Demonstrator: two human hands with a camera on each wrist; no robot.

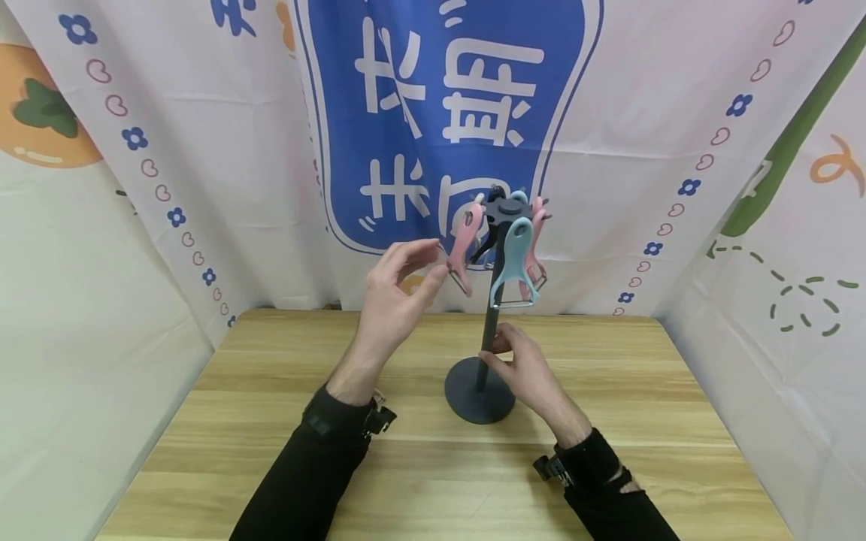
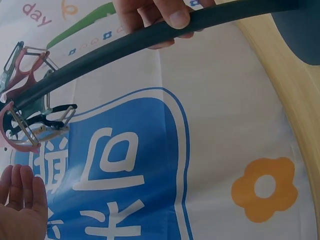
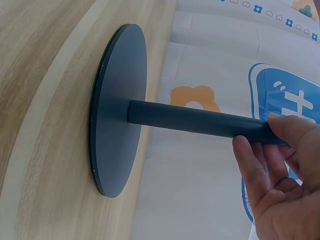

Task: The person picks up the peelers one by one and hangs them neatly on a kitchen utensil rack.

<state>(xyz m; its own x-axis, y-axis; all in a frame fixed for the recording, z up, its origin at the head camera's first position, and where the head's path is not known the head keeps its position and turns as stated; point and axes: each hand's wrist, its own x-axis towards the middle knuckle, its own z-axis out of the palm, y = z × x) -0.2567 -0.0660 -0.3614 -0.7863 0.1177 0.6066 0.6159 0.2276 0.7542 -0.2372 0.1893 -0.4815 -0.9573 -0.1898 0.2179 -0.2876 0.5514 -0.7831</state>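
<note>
A dark grey rotating-style stand pole (image 1: 491, 330) rises from a round base (image 1: 467, 394) on the table. Peelers hang from hooks around its top: a pink peeler (image 1: 464, 237) on the left, a light blue peeler (image 1: 517, 244) in front, another pink peeler (image 1: 534, 263) on the right, and a black peeler (image 1: 484, 246) behind. My left hand (image 1: 395, 289) is beside the left pink peeler, fingers extended; the left wrist view shows a gap between the hand (image 2: 22, 200) and the peelers. Fingers and thumb of my right hand (image 1: 531, 368) grip the lower pole, also seen in the right wrist view.
The wooden table (image 1: 271, 421) carries the stand near its back edge. Behind hangs a white printed curtain (image 1: 257, 188) with a blue panel (image 1: 406, 98); similar cloth walls (image 1: 778, 361) flank both sides. Black straps with small cameras (image 1: 382, 419) circle both wrists.
</note>
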